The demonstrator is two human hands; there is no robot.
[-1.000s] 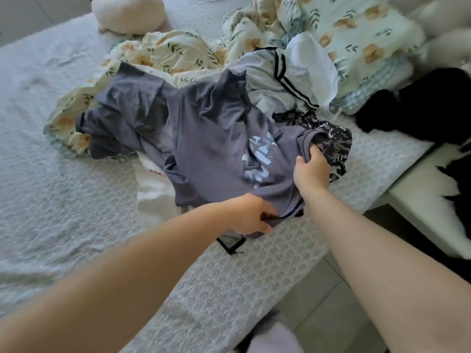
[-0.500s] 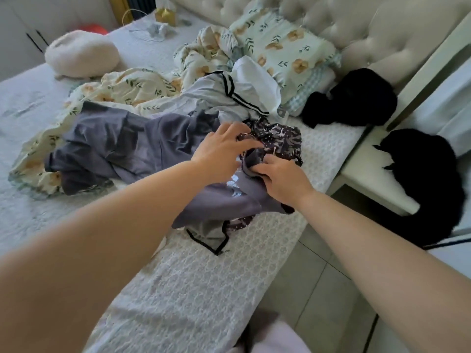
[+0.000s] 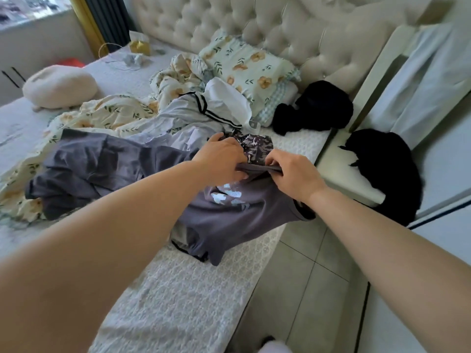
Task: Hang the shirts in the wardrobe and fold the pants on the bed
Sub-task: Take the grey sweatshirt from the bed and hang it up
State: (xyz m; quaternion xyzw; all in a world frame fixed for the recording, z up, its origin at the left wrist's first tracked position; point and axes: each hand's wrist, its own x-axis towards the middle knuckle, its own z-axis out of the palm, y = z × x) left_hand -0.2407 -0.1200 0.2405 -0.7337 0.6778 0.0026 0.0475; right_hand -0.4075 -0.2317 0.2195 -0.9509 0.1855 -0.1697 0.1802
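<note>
The slate-grey cotton T-shirt with a pale chest print lay crumpled at the right edge of the quilted white bed, partly over a dark leaf-patterned garment. The right hand pinched a rolled edge of the grey cloth between thumb and curled fingers. The left hand curled into the same edge just beside it, its fingertips buried in fabric. The shirt looked light, limp and likely to drag its neighbours along. Holding it at both shoulder seams, either side of the collar, should let it hang straight.
</note>
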